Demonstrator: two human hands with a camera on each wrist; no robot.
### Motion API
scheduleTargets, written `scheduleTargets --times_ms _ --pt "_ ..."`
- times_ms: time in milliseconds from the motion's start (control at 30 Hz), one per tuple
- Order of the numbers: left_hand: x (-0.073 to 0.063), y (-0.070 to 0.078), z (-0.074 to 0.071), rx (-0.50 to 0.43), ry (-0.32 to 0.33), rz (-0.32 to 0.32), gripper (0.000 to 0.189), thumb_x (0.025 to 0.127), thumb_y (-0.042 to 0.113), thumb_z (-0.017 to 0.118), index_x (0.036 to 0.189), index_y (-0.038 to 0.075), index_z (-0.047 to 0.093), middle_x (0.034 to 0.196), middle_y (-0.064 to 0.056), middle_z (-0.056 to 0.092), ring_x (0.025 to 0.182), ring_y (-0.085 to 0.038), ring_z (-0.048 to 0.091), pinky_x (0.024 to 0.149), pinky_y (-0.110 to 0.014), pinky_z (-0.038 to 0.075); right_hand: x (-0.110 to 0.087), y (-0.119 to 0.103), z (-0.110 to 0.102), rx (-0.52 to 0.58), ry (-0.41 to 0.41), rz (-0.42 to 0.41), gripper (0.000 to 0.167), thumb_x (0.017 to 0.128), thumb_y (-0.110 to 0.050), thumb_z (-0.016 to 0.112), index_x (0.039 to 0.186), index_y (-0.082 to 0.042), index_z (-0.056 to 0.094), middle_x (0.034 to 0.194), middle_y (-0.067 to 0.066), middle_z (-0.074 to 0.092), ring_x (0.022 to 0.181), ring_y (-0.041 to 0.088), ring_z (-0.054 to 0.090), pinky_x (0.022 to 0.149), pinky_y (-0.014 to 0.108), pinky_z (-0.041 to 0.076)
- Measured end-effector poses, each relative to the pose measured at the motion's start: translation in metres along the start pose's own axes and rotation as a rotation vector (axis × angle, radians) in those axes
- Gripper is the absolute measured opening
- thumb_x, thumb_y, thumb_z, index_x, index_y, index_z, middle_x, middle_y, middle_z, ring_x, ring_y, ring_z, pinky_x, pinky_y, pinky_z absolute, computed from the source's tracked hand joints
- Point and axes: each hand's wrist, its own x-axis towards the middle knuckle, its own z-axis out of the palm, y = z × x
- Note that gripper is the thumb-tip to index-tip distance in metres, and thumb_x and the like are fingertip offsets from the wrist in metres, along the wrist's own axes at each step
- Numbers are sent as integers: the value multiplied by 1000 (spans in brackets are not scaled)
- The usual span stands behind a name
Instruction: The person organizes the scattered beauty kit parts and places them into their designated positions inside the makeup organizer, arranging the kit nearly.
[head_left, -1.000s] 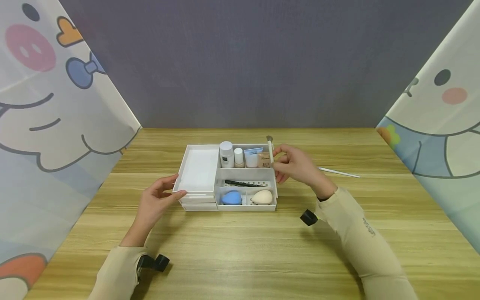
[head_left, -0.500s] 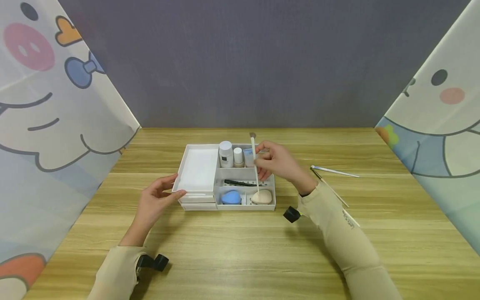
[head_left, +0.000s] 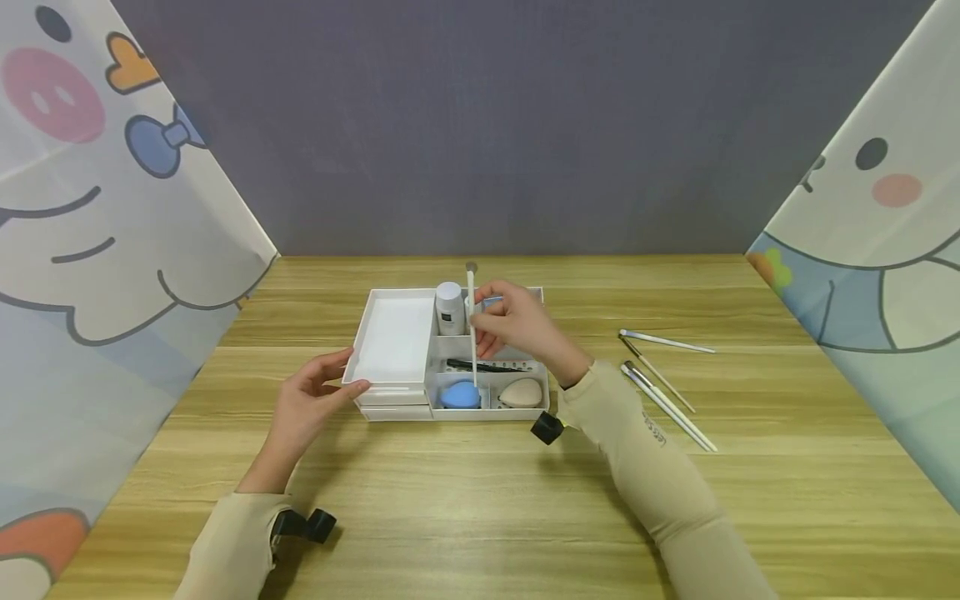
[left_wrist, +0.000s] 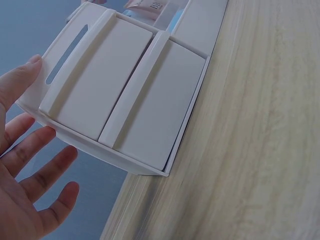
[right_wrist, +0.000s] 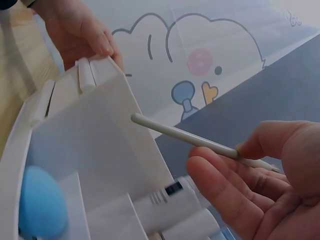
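My right hand pinches a makeup brush by its pale handle, bristles up, above the white cosmetics organizer. In the right wrist view the brush's handle end points toward the organizer's inner wall. At the organizer's front left corner, my left hand holds on with thumb in front and fingers along the side. Compartments contain a white bottle, a slim black stick, a blue makeup sponge and a beige one. My right hand partly covers the back row.
Several makeup brushes lie on the wooden table to the right, among them a white one and a thin one with a dark tip. Two drawers form the organizer's left front. A dark panel stands behind the table.
My right hand has carried the upright brush left, from the organizer's right edge to above its middle. More brushes on the table have come into sight from behind my arm. My left hand stays put.
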Motion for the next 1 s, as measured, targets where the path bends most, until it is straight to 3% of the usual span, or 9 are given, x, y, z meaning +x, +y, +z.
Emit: scheduleTargets --times_ms 200,367,667,1000 --pt "0 1 -1 9 5 -22 45 85 2 79 127 -5 63 106 19 67 96 0 63 74 -17 53 10 -3 18 64 18 -27 24 95 4 56 117 4 47 69 17 64 54 24 66 57 44 60" --pt "0 1 -1 17 5 -27 46 85 3 79 127 -4 63 106 19 67 96 1 63 75 -17 53 17 -7 33 122 31 -36 23 96 4 56 117 4 46 69 16 64 53 22 66 60 48 60" --pt "1 -1 0 35 7 -18 46 85 3 79 127 -5 62 104 21 66 96 2 63 75 -17 53 33 -9 60 179 79 -22 22 97 4 56 115 3 45 68 12 64 52 18 66 56 38 60" --pt "1 -2 0 27 3 -17 46 85 2 78 127 -6 62 104 21 66 96 2 63 75 -18 53 48 -9 82 216 119 -4 28 95 6 56 120 7 43 67 12 63 52 17 65 57 37 60"
